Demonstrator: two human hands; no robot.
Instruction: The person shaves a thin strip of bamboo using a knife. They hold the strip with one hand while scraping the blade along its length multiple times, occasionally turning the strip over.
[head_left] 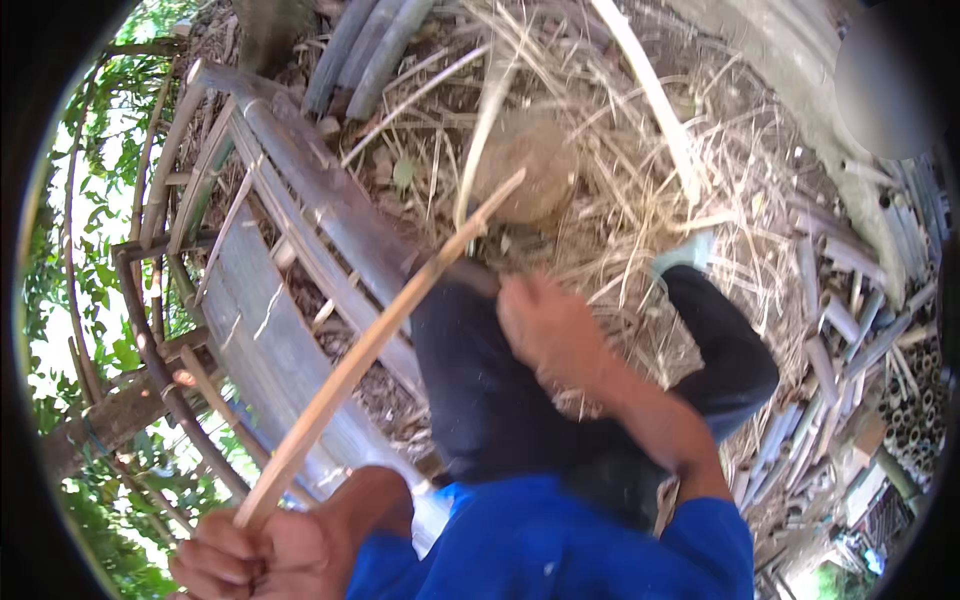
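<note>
My left hand point(270, 550), at the lower left, is closed around the near end of a long bamboo strip point(365, 350). The strip slants up and away to the right, its narrower far tip above the ground litter. Near the middle of the view my right hand point(550, 325) is closed on a knife point(470, 274). Its dark blade, blurred, reaches left against the strip, over my dark-trousered leg point(470, 380). The handle is hidden inside my fist. Whether the blade's edge bites into the strip, I cannot tell.
A round chopping block point(535, 165) stands beyond my hands amid straw-like shavings point(620, 210). Pale split strips point(655, 95) lie further off. On the left is a bamboo bench point(270, 300) with a railing; on the right, stacked cut bamboo tubes point(910, 410) by a low ledge point(800, 90).
</note>
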